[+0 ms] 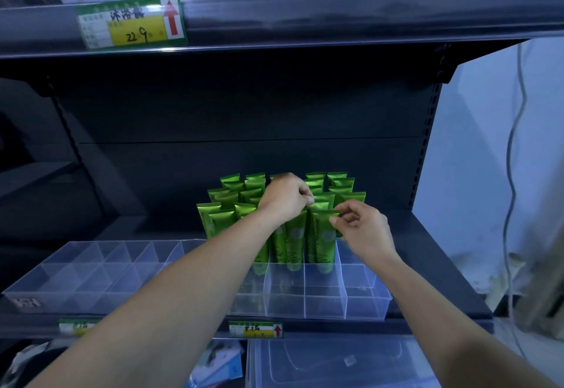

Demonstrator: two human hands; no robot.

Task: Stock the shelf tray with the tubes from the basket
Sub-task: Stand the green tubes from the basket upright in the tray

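Green tubes [227, 201] stand in rows, crimped ends up, in the far compartments of a clear divided shelf tray [367, 297] on the dark shelf [442, 253]. White lettering runs up the near tubes. It begins "Ch", and the rest is too blurred to read.

The left hand [285, 197] lies over the middle rows, its fingers curled down and pinched on a crimped edge. Its knuckles hide which tube that is. The right hand [363, 232] pinches the top corner of the near-right tube [323, 235] between thumb and forefinger.

On the shelf edge above, a green price label [131, 23] has Chinese characters, a handwritten "22.9" on yellow, and a red arrow pointing up. A smaller label [255, 329] below the tray also has a red arrow, but its writing is illegible.

To the left is a second clear tray [91, 265], with a blurred dark sticker at its near left corner. A clear plastic box [335, 363] under the shelf is cut off by the bottom edge.
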